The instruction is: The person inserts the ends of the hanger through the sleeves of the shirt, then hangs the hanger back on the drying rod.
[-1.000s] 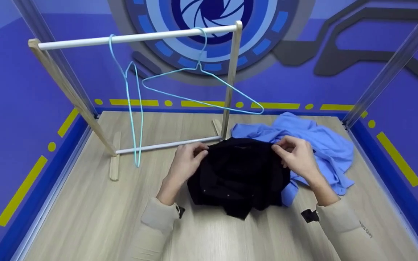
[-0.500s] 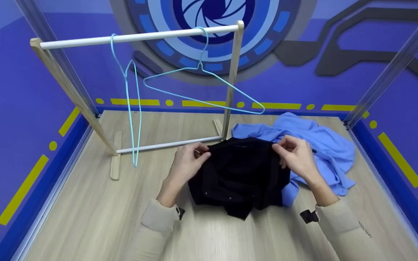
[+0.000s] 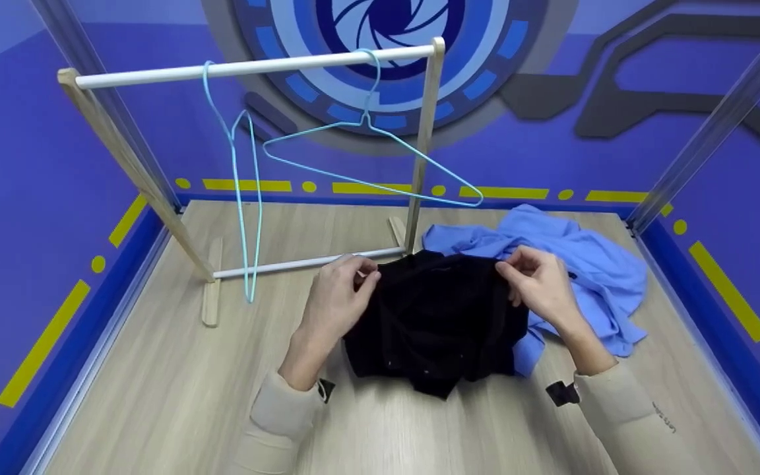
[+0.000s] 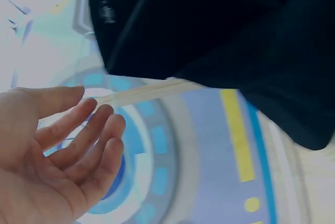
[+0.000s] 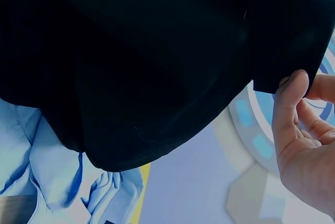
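Observation:
My right hand (image 3: 541, 280) pinches the upper right corner of a black shirt (image 3: 446, 316) between thumb and fingers. The right wrist view shows the pinched corner (image 5: 282, 80) as a flat, doubled edge. My left hand (image 3: 337, 293) is close beside the shirt's upper left edge. In the left wrist view that hand (image 4: 68, 150) has loosely bent fingers with nothing between them and the thumb, apart from the cloth (image 4: 199, 35). Small light buttons show low on the shirt's front. Behind and to the right, a crumpled light blue garment (image 3: 591, 264) lies on the table.
A wooden rack (image 3: 126, 158) with a white top rail (image 3: 268, 64) stands at the back left. From the rail hang two light blue hangers, a sideways-turned one (image 3: 258, 218) and a wider one (image 3: 317, 173). Blue patterned walls (image 3: 716, 198) enclose the wooden table (image 3: 156, 396).
My left hand has let go of the shirt's left corner and drawn slightly to the left. The shirt's front has sagged a little. My right hand has kept its pinch in place.

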Demonstrator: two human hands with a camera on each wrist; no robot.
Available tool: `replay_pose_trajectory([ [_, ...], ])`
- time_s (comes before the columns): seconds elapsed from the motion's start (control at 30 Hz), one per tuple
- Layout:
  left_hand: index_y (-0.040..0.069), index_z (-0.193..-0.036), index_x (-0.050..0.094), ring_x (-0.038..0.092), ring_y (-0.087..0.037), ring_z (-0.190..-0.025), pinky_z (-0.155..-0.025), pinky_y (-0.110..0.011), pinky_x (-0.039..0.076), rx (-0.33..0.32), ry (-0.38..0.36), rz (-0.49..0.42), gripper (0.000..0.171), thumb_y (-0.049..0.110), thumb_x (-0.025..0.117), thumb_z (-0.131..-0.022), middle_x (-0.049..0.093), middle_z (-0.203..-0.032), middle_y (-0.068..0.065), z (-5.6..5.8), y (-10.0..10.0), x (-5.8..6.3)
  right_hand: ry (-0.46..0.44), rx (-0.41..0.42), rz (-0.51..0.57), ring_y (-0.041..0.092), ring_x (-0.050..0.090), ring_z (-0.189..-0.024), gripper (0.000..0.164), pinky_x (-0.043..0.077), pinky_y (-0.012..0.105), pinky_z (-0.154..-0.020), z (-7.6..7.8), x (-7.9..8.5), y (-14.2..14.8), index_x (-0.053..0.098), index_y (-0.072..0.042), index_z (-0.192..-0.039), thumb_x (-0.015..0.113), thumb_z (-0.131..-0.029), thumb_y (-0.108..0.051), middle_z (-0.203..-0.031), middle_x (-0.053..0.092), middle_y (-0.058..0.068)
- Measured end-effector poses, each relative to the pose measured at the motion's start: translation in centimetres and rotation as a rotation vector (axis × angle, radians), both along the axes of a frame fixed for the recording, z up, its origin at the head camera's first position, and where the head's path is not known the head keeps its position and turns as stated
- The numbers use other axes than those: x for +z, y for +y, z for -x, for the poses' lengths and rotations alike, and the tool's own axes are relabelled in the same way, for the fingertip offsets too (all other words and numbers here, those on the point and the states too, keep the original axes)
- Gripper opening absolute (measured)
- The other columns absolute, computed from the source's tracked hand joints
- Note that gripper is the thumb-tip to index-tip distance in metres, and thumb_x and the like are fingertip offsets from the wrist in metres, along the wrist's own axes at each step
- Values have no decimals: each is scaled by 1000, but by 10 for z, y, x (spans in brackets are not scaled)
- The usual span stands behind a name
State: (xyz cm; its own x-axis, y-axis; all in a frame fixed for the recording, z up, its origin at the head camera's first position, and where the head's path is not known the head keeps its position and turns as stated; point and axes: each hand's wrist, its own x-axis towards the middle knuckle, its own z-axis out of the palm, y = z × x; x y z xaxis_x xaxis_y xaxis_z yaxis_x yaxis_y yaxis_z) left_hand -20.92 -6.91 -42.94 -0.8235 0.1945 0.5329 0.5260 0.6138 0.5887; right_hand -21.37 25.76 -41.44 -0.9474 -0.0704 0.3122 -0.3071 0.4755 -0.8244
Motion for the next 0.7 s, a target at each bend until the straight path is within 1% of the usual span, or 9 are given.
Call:
replay_pose_trajectory([
  [0.1, 4, -95, 75, 70, -23, -80, -72, -34, 57, 28, 49, 6, 6, 10, 73, -95, 71, -90, -6, -6, 0, 11, -3, -7, 0, 30, 56, -40, 14, 48, 36, -39, 6, -11, 6, 68, 0, -83, 71, -96, -4, -57, 60, 14],
  [0.17, 3, -95, 75, 69, -27, -83, -74, -36, 57, 54, 72, 10, 8, 11, 73, -96, 71, -91, -7, -11, -1, 18, -7, -10, 4, 27, 56, -40, 15, 49, 38, -40, 9, -16, 9, 68, -2, -82, 72, -96, -7, -56, 60, 11],
  [0.27, 2, -94, 75, 69, -27, -88, -77, -39, 57, 98, 107, 8, 10, 11, 73, -96, 70, -92, -7, -17, -4, 28, -10, -1, 16, 26, 57, -40, 17, 50, 41, -41, 10, -18, 11, 68, -3, -81, 74, -96, -10, -56, 59, 10],
  [0.4, 1, -95, 76, 67, -27, -92, -80, -41, 55, 160, 167, -4, 10, 11, 73, -95, 69, -95, -9, -21, -11, 39, -8, 15, 28, 26, 57, -40, 18, 51, 42, -41, 10, -19, 12, 68, -3, -81, 74, -96, -13, -56, 60, 11],
  [0.53, -1, -100, 75, 61, -29, -92, -80, -41, 51, 207, 229, -67, 11, 8, 74, -94, 66, -97, -12, -24, -18, 47, -16, 15, 22, 26, 57, -41, 17, 50, 40, -40, 10, -20, 12, 68, -4, -82, 74, -96, -12, -57, 60, 11],
  [0.67, -1, -105, 74, 56, -31, -94, -80, -40, 47, 252, 295, -138, 14, 5, 73, -93, 61, -99, -13, -26, -25, 54, -28, 14, 19, 27, 57, -41, 14, 51, 42, -41, 9, -21, 13, 67, -4, -83, 73, -96, -10, -57, 60, 11],
  [0.7, -2, -106, 74, 55, -31, -94, -80, -41, 46, 271, 315, -141, 15, 5, 73, -93, 60, -100, -14, -27, -27, 56, -31, 15, 19, 27, 57, -41, 14, 51, 42, -41, 9, -21, 13, 67, -4, -84, 73, -96, -10, -58, 60, 11],
])
